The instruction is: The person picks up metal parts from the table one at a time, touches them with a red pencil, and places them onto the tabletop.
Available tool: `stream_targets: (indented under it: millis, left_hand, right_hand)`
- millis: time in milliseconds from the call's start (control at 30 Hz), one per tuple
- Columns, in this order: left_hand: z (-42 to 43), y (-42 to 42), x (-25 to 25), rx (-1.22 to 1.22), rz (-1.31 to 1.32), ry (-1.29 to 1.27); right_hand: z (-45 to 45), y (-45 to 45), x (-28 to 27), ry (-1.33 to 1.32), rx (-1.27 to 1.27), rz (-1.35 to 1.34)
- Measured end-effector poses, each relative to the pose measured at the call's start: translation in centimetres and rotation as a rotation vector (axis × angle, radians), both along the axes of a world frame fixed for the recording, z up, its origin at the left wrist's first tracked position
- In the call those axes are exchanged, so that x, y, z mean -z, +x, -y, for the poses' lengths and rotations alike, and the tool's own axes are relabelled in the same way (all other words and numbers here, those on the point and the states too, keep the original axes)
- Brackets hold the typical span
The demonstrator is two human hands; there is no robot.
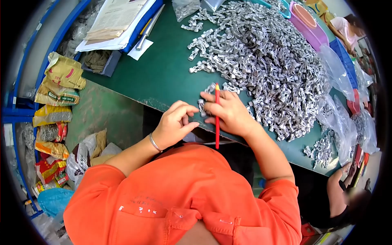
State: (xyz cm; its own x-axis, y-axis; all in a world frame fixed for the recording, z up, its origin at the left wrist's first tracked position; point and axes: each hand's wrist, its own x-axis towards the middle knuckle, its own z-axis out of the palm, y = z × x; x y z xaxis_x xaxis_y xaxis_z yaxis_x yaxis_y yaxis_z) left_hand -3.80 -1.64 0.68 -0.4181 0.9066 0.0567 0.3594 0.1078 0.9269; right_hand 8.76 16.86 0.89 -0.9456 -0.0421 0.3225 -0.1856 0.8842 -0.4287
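We have our left hand [175,122] with thumb and fingertips apart and nothing visible between them, while the red pencil [217,136] lies across the curled fingers of our right hand [232,114], probably so the tips stay free beside the few grey pieces [201,107] (whether those fingers truly clamp it, we cannot tell). Beyond our right hand, the large grey heap [277,73] spreads forward and rightward over the green bench [163,61], seemingly for easy reach; well forward of our left hand, the papers [116,20] sit apart, presumably to stay clear.
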Motion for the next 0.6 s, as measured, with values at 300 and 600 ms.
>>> stream_targets:
  millis: [300,600]
  left_hand:
    - [-3.6,0.7,1.3,0.094,-0.398,0.153]
    - [-3.9,1.8,0.6,0.061,-0.27,0.215]
  right_hand:
    - [0.3,7.3,1.4,-0.516,0.57,-0.34]
    - [2.0,6.0,1.5,-0.003,0.677,-0.171]
